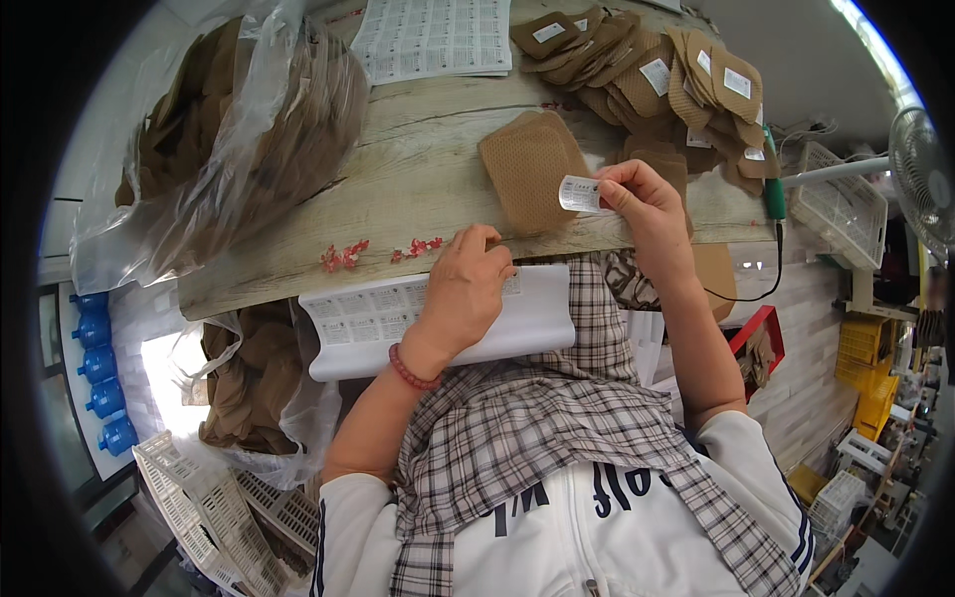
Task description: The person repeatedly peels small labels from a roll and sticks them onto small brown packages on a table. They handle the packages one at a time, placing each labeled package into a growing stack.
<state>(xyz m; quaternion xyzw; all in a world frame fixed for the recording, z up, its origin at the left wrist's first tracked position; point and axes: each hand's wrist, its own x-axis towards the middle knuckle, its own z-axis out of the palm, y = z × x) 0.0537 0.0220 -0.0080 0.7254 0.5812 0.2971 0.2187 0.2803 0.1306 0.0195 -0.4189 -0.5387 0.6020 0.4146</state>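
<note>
Between the thumb and fingers of my right hand [645, 204] is a small white printed label [581, 195], pinched by one end. Its free end overlaps the right side of a stack of tan textured pads [532, 169] near the table edge. My left hand [466, 289] is closed, fingers curled over the table edge, across the upper edge of a sheet of labels [368, 323]. That sheet hangs over my lap, its lower part bare white and curling. What lies under the left fingertips is hidden.
More tan pads, many labelled, lie heaped [647, 80] at the back right. Printed sheets [433, 40] are at the back. A clear plastic bag of brown pads [239, 129] covers the table's left. Beside a green-handled tool [774, 194] hangs a black cord; a fan [920, 164] stands right.
</note>
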